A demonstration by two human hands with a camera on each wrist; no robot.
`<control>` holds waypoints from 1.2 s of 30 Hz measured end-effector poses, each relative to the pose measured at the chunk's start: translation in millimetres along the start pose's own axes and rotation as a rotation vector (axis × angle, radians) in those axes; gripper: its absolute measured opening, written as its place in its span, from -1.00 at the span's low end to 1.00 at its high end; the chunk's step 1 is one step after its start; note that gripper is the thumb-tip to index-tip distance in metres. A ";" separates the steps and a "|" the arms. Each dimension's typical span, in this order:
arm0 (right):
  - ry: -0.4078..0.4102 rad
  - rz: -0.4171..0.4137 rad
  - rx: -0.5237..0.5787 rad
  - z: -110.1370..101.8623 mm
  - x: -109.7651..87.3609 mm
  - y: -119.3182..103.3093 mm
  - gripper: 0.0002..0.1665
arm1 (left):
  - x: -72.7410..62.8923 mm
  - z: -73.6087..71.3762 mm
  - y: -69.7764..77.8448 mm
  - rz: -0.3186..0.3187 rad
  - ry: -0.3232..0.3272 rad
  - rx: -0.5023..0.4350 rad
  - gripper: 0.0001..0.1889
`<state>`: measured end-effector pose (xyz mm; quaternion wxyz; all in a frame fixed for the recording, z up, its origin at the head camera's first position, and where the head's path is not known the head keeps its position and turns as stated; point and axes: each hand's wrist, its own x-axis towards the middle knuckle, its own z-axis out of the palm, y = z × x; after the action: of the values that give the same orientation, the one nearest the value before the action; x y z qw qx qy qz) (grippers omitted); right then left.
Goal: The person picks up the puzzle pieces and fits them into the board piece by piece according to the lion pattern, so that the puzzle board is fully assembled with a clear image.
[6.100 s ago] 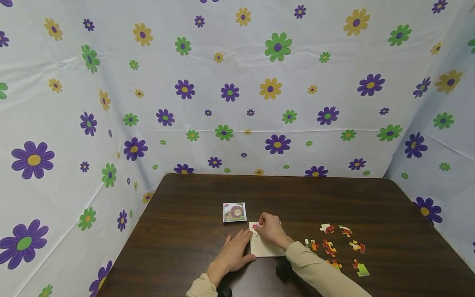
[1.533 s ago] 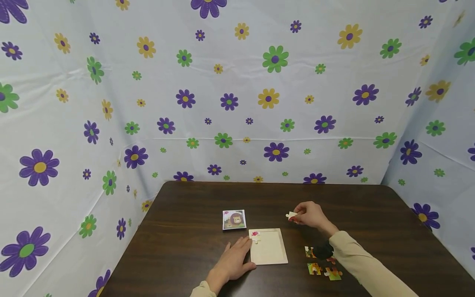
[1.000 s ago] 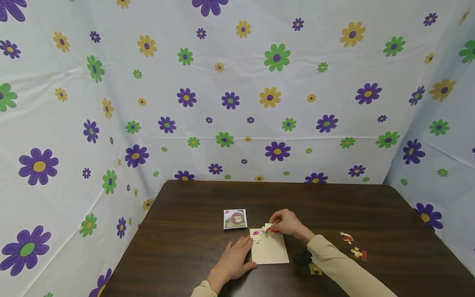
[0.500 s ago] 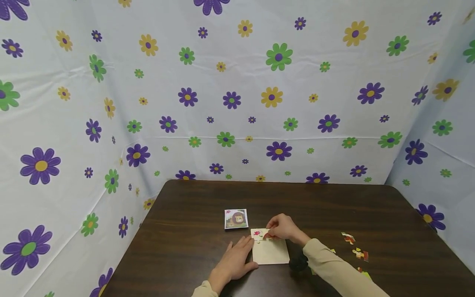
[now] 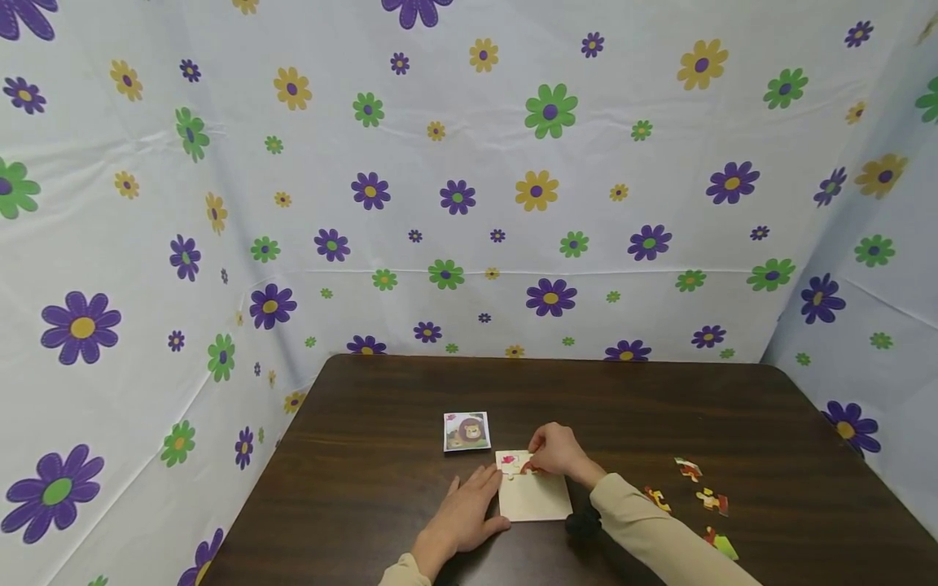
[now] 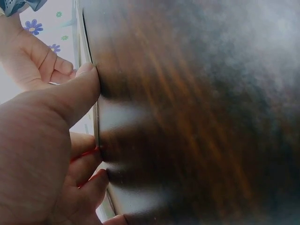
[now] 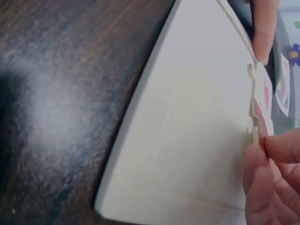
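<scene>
A pale, shallow puzzle tray (image 5: 535,500) lies near the front of the table. My left hand (image 5: 458,517) rests flat at its left side, fingertips at the edge; the left wrist view shows the thumb (image 6: 84,89) along that edge. A jigsaw piece with a pink flower (image 5: 507,461) sits in the tray's far left corner. My right hand (image 5: 558,450) pinches a white-and-red jigsaw piece (image 5: 526,466) just right of it, at the far edge. Up close in the right wrist view, thumb and fingers hold this red piece (image 7: 260,119) beside the corner piece, partly covering it.
A lion picture card (image 5: 466,431) lies beyond the tray to the left. Several loose jigsaw pieces (image 5: 711,501) are spread on the table at the right, partly behind the right sleeve (image 5: 659,529). A flowered cloth (image 5: 454,301) hangs behind the table.
The right hand left the corner piece, picked up the white-and-red piece at the right and brought it left onto the tray, lowering it beside the corner piece. The left hand stayed in place.
</scene>
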<state>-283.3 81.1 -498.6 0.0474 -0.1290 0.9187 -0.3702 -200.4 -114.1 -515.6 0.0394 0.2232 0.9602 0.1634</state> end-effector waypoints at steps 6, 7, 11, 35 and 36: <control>0.040 -0.030 -0.027 0.9 -2.4 -1.3 -0.80 | -0.3 -0.1 0.6 0.003 0.006 -0.006 -0.27; 0.041 -0.027 -0.026 0.9 -2.7 -1.7 -0.80 | -0.3 -0.3 0.6 0.003 0.007 -0.005 -0.27; 0.057 -0.016 -0.021 2.9 -4.5 -1.7 -0.81 | -0.9 -0.4 0.7 0.000 0.001 -0.002 -0.27; 0.105 -0.004 -0.031 11.6 -2.9 3.4 -0.72 | 0.0 0.4 0.9 -0.008 0.000 -0.002 -0.27; 0.107 -0.004 -0.032 11.9 -2.7 3.6 -0.72 | 0.1 0.7 0.8 -0.009 0.001 -0.001 -0.27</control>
<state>-279.2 76.3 -509.8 -0.0043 -0.1116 0.9256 -0.3617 -200.1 -113.2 -516.0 0.0397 0.2186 0.9612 0.1638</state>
